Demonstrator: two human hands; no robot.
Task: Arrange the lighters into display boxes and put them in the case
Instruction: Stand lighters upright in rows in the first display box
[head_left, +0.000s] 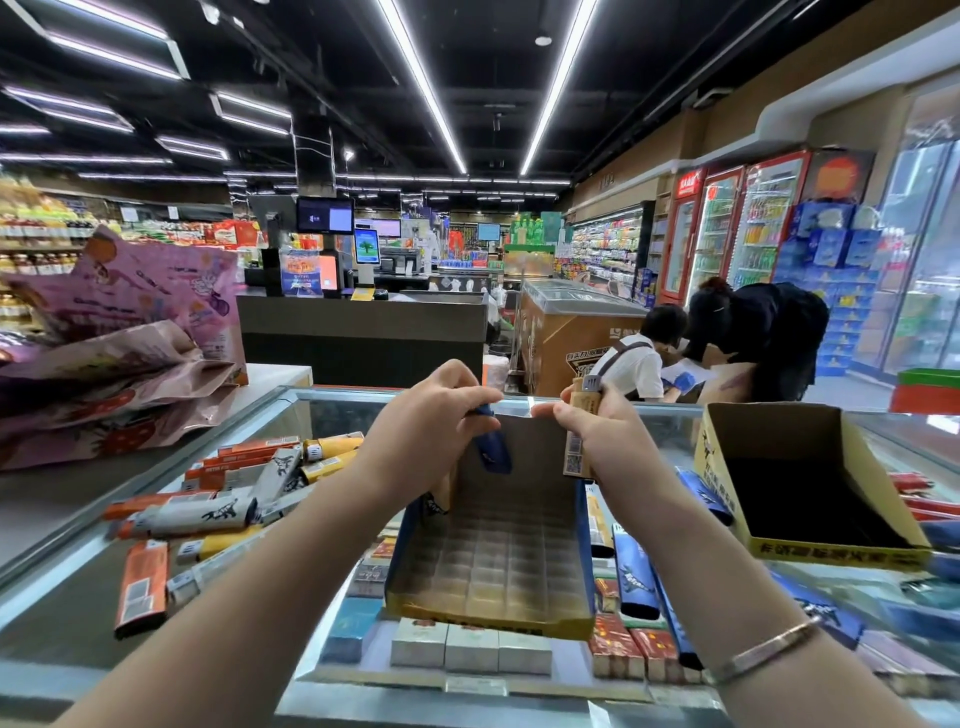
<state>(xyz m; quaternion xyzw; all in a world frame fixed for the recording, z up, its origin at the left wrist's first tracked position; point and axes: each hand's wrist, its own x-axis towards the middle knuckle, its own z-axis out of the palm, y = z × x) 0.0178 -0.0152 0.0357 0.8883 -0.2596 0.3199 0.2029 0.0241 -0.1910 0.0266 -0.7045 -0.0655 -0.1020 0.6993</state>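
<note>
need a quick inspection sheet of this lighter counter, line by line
surface: glass-topped display counter, cigarette packs visible beneath the glass
job's things: open gridded cardboard display box, slots empty; second yellow cardboard box to the right, looks empty; loose orange, grey and yellow lighters heaped left; blue lighters right of the gridded box
clutter: pink printed snack bags piled at far left
hands: left hand grips a dark blue lighter; right hand grips a tan lighter; both over the box's back wall
cables: nothing seen
surroundings: supermarket checkout, drink fridges, two people bent over behind the counter
</note>
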